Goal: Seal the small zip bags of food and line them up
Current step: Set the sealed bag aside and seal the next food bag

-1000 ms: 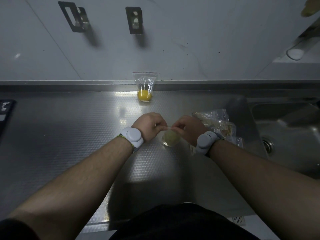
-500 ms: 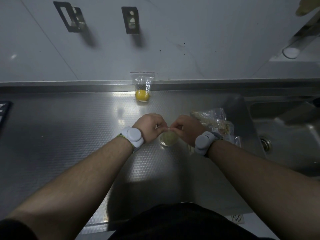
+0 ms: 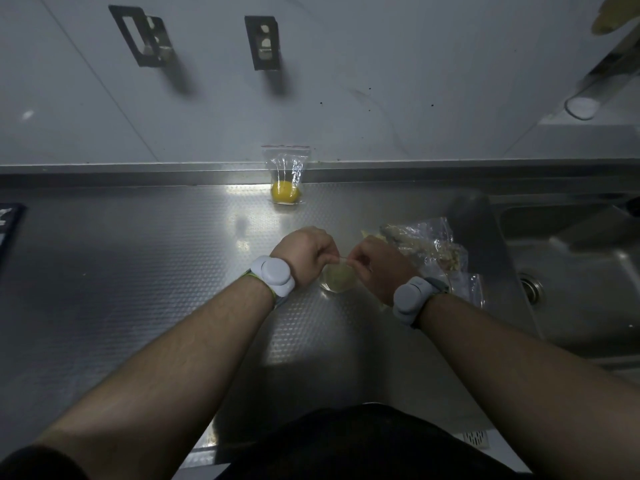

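Note:
A small clear zip bag (image 3: 337, 280) with pale greenish food hangs between my hands above the steel counter. My left hand (image 3: 304, 252) pinches the left end of its top strip and my right hand (image 3: 375, 263) pinches the right end. A second small zip bag (image 3: 285, 176), holding a yellow piece of food, leans upright against the back wall with its red-lined top shut. Behind my right hand lies a heap of further clear bags (image 3: 429, 249) with brownish food.
The dimpled steel counter (image 3: 138, 271) stretches left of my hands. A sink basin (image 3: 588, 271) with a drain lies to the right. Two dark metal brackets (image 3: 142, 36) are fixed on the wall. A dark object (image 3: 8, 223) sits at the far left edge.
My hands have stayed almost in place on the bag's top strip; the fingers have shifted slightly along it. The yellow bag and the heap have not moved.

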Motion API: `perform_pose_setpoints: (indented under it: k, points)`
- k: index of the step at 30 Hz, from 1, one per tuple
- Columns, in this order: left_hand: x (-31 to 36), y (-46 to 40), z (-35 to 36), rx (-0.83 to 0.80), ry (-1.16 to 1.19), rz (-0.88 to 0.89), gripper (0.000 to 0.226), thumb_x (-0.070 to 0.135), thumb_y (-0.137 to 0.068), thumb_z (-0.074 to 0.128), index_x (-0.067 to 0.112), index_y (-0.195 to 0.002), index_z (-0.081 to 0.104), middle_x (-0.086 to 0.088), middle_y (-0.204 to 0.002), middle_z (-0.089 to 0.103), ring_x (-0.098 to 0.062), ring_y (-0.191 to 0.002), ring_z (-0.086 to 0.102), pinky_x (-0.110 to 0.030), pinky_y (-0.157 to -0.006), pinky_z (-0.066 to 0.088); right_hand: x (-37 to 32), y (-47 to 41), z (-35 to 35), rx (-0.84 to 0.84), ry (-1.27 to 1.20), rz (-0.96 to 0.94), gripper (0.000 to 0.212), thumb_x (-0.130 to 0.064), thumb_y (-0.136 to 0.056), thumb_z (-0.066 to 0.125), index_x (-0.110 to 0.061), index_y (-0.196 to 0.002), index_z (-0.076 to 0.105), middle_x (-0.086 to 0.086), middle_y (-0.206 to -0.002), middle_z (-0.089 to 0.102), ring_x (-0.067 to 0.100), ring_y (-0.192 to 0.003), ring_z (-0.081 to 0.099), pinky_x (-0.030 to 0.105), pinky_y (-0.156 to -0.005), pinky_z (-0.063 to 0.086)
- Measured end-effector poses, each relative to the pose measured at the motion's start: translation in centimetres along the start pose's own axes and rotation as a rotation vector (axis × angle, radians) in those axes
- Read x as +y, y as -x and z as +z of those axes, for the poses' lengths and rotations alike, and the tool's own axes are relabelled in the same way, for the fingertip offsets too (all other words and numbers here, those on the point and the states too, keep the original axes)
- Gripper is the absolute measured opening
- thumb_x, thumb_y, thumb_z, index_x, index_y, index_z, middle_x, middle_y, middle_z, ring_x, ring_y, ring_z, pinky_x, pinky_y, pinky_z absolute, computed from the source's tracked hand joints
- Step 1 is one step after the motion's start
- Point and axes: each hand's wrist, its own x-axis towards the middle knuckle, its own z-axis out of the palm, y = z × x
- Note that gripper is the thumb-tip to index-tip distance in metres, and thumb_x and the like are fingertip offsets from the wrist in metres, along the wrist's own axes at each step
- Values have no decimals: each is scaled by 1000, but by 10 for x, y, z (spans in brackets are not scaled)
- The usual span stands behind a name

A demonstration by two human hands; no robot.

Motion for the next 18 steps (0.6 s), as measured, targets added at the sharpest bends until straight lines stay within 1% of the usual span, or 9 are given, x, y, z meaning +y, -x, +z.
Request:
perform_pose_setpoints:
  k: [2,4,7,10,13,14,16,18]
  points:
    - [-2,0,-1,2,10,-16,4,21,-82,69,24,-80,69,12,-80,62,-4,-79,49,-22,-71,37,2,2,-2,7,4,4,5,-15,-85,63,-10,-83,61,-3,-82,51,11,-74,47,17,-65,31]
    - [-4,0,-2,-4,8,-13,3,20,-82,69,23,-81,69,9,-81,64,-6,-80,49,-23,-72,38,4,3,-4,8,10,9,6,-16,-85,62,-10,-84,61,0,-84,55,10,-74,46,18,-66,31]
    - [-5,0,-5,0,-3,-4,2,21,-83,69,21,-82,70,6,-83,66,-7,-81,49,-24,-72,39,5,5,-4,20,40,38,10,-19,-87,61,-9,-86,61,2,-86,58,11,-75,48,21,-66,34]
    - [-5,1,-6,-10,-13,-13,4,22,-84,68,20,-85,71,5,-85,67,-7,-82,50,-24,-73,40,6,6,-3,14,47,43,11,-20,-88,61,-9,-87,62,3,-87,57,13,-76,49,22,-67,35]
    - [-3,-1,-8,-28,-21,-12,5,22,-86,66,18,-87,70,3,-89,67,-11,-85,53,-25,-75,41,5,1,-5,5,23,41,10,-20,-88,60,-11,-88,61,3,-89,57,15,-77,51,25,-69,39]
    - [-3,-2,-9,-33,-21,-6,6,20,-86,66,17,-88,70,2,-89,66,-13,-86,54,-25,-76,40,5,-1,-5,4,13,39,9,-21,-87,61,-12,-89,61,0,-89,55,14,-77,51,24,-69,40]
    - [-1,-2,-9,-39,-19,13,7,19,-87,65,14,-88,70,0,-89,65,-14,-85,53,-25,-76,39,3,-4,-5,-9,4,21,12,-26,-86,63,-16,-93,61,-6,-91,51,7,-73,48,18,-67,37]
    - [1,-1,-8,-33,-22,33,7,19,-87,65,13,-88,70,-1,-88,65,-13,-83,52,-25,-74,38,-1,-8,-4,-34,3,-5,14,-28,-85,65,-18,-93,63,-6,-92,52,3,-72,45,14,-66,33]
